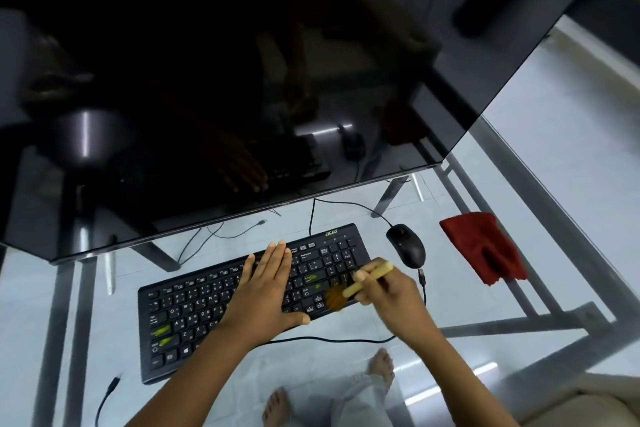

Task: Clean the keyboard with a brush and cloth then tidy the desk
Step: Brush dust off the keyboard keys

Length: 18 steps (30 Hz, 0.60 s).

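A black keyboard (pixel 194 315) lies at a slant on the glass desk (pixel 450 191). My left hand (pixel 266 291) presses flat on its middle keys, fingers straight and together. My right hand (pixel 388 295) grips a brush with a pale wooden handle (pixel 372 277). Its brown bristles (pixel 335 298) are blurred and touch the keys at the keyboard's right end. A red cloth (pixel 485 246) lies crumpled on the glass to the right, apart from both hands.
A black wired mouse (pixel 406 244) sits between the keyboard and the cloth. A large dark monitor (pixel 207 80) leans over the desk's back. Loose cables (pixel 107 395) run along the glass. Bare feet (pixel 381 362) show through the desk.
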Motion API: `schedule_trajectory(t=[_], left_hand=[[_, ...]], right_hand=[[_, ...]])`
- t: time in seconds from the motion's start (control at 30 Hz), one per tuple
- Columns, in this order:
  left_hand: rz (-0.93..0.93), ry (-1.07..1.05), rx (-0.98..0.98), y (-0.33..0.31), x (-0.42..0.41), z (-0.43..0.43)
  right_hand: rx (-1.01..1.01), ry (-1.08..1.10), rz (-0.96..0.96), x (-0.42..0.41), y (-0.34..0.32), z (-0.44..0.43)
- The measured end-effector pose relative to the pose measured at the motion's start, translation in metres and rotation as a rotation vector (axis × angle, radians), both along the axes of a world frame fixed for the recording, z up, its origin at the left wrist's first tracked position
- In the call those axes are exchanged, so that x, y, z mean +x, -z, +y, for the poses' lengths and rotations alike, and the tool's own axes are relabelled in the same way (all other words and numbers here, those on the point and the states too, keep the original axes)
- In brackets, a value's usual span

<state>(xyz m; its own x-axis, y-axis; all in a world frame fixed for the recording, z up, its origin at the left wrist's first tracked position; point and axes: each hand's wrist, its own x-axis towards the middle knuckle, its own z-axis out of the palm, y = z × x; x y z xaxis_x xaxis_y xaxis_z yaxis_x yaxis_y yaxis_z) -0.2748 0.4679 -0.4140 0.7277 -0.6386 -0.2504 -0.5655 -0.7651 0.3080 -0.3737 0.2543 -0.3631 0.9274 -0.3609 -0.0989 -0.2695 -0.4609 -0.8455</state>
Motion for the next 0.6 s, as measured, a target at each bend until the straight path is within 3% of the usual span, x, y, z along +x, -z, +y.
schedule_trajectory(t=[0.1, 0.17, 0.27, 0.37, 0.43, 0.5, 0.6], left_hand=[[0.008, -0.004, -0.011, -0.001, 0.000, -0.001], [0.014, -0.005, -0.010, -0.001, 0.000, -0.002], [0.011, -0.010, -0.007, 0.000, 0.001, -0.001], [0.019, -0.013, -0.007, -0.001, 0.000, -0.002], [0.014, -0.009, 0.005, -0.002, 0.000, -0.003], [0.013, -0.015, 0.009, -0.001, 0.000, -0.002], [0.021, -0.014, -0.006, -0.001, 0.000, -0.002]], right_hand=[[-0.170, 0.161, -0.164, -0.003, 0.005, 0.011], [-0.071, 0.180, -0.179, -0.006, 0.005, 0.023], [0.027, 0.033, -0.038, -0.007, 0.008, 0.040], [-0.155, 0.184, -0.167, -0.002, 0.008, 0.028], [-0.054, 0.207, -0.174, 0.001, 0.003, 0.025], [0.051, 0.043, -0.025, 0.001, 0.003, 0.027], [-0.176, 0.052, -0.046, 0.000, 0.009, 0.013]])
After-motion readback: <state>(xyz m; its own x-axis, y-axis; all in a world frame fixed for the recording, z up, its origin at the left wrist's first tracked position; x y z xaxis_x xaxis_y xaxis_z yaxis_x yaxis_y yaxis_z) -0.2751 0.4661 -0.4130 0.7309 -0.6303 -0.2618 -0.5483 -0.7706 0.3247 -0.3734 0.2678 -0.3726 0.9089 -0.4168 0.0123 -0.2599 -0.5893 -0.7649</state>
